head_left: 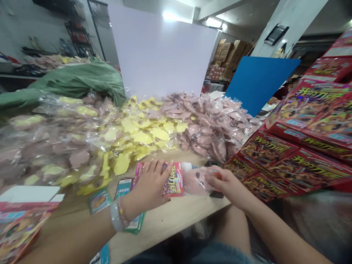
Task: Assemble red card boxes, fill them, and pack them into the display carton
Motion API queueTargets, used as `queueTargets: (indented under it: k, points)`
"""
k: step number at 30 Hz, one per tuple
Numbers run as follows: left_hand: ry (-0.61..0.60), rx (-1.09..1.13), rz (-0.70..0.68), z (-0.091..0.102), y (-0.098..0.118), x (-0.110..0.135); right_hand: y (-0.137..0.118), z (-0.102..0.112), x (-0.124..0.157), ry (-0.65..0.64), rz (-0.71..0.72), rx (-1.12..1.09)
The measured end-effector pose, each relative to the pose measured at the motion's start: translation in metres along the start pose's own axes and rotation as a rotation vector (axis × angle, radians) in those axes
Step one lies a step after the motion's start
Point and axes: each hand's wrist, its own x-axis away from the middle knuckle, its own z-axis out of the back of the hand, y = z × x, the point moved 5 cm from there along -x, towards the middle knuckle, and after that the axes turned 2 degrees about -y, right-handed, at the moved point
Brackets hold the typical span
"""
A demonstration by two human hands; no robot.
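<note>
A red printed cardboard box (177, 179) lies on the wooden table with its opening toward the right. My left hand (154, 181) spans its top, fingers along the far side and thumb at the near edge, holding it down. At the open end is a pink toy in a clear plastic bag (194, 181), its left end against the box mouth. My right hand (224, 183) pinches the bag's right end, and something orange shows by the fingers. Teal printed cards (123, 187) lie partly under my left wrist, beside another card packet (99, 201).
Bagged yellow pieces (143, 137) and bagged pink pieces (203, 132) are heaped behind the box. Stacked red boxes (277, 150) rise at the right. An open box (24, 223) lies at left. White (165, 58) and blue boards (261, 82) stand behind.
</note>
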Motion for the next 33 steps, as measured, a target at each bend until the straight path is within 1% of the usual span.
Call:
queueTargets:
  k: [2, 3, 4, 5, 6, 8, 10, 11, 12, 14, 16, 17, 18, 20, 21, 22, 23, 24, 25, 27, 28, 29, 30, 31, 32, 33]
  points:
    - [0.03, -0.038, 0.006, 0.002, 0.007, 0.002, -0.027, -0.002, 0.01, 0.05, 0.156, 0.22]
    - [0.049, -0.058, 0.005, 0.003, 0.01, 0.003, -0.036, -0.004, 0.015, 0.069, 0.201, 0.273]
    - [0.068, -0.077, 0.004, 0.004, 0.013, 0.005, -0.041, -0.006, 0.019, 0.062, 0.207, 0.266]
    - [0.084, -0.094, 0.005, 0.005, 0.015, 0.006, -0.041, -0.009, 0.021, 0.031, 0.17, 0.197]
    - [0.097, -0.107, 0.006, 0.005, 0.017, 0.008, -0.037, -0.011, 0.022, -0.012, 0.101, 0.08]
    - [0.115, -0.114, 0.006, 0.006, 0.019, 0.013, -0.022, -0.015, 0.021, -0.08, -0.07, -0.226]
    - [0.13, -0.1, 0.002, 0.008, 0.02, 0.018, -0.006, -0.017, 0.019, -0.091, -0.207, -0.495]
    - [0.135, -0.089, -0.001, 0.009, 0.02, 0.021, 0.001, -0.018, 0.018, -0.082, -0.252, -0.575]
    - [0.138, -0.076, -0.004, 0.01, 0.021, 0.022, 0.005, -0.02, 0.017, -0.082, -0.28, -0.606]
    - [0.137, -0.049, -0.01, 0.012, 0.024, 0.024, 0.005, -0.029, 0.015, -0.129, -0.276, -0.533]
    - [0.135, -0.012, -0.015, 0.012, 0.03, 0.024, -0.004, -0.039, 0.013, -0.18, -0.185, -0.397]
    - [0.138, 0.012, -0.005, 0.012, 0.033, 0.024, -0.01, -0.042, 0.013, -0.168, -0.136, -0.349]
    - [0.146, 0.041, 0.025, 0.011, 0.035, 0.025, -0.015, -0.043, 0.013, -0.113, -0.097, -0.323]
    - [0.175, 0.115, 0.14, 0.009, 0.041, 0.028, -0.02, -0.04, 0.019, 0.043, -0.057, -0.315]
    - [0.189, 0.164, 0.207, 0.008, 0.044, 0.031, -0.022, -0.04, 0.023, 0.082, -0.05, -0.308]
    - [0.197, 0.227, 0.261, 0.006, 0.049, 0.035, -0.023, -0.041, 0.028, 0.07, -0.042, -0.285]
    - [0.191, 0.309, 0.291, 0.004, 0.054, 0.04, -0.025, -0.044, 0.034, 0.003, -0.029, -0.249]
    - [0.164, 0.412, 0.293, 0.002, 0.06, 0.044, -0.026, -0.049, 0.04, -0.104, -0.017, -0.211]
    - [0.11, 0.54, 0.269, -0.001, 0.066, 0.048, -0.027, -0.054, 0.046, -0.238, -0.017, -0.186]
    - [-0.077, 0.862, 0.178, -0.008, 0.078, 0.056, -0.027, -0.061, 0.061, -0.515, -0.062, -0.183]
    - [-0.169, 1.028, 0.135, -0.011, 0.082, 0.06, -0.026, -0.06, 0.067, -0.583, -0.077, -0.199]
    - [-0.227, 1.177, 0.107, -0.014, 0.085, 0.065, -0.025, -0.055, 0.07, -0.55, -0.07, -0.216]
    - [-0.233, 1.292, 0.1, -0.016, 0.085, 0.069, -0.023, -0.046, 0.072, -0.396, -0.039, -0.228]
    - [-0.189, 1.367, 0.111, -0.018, 0.084, 0.073, -0.019, -0.033, 0.075, -0.163, -0.001, -0.236]
    - [-0.115, 1.397, 0.132, -0.02, 0.082, 0.077, -0.013, -0.022, 0.081, 0.086, 0.028, -0.253]
    - [-0.043, 1.383, 0.151, -0.023, 0.081, 0.082, -0.003, -0.015, 0.09, 0.27, 0.025, -0.293]
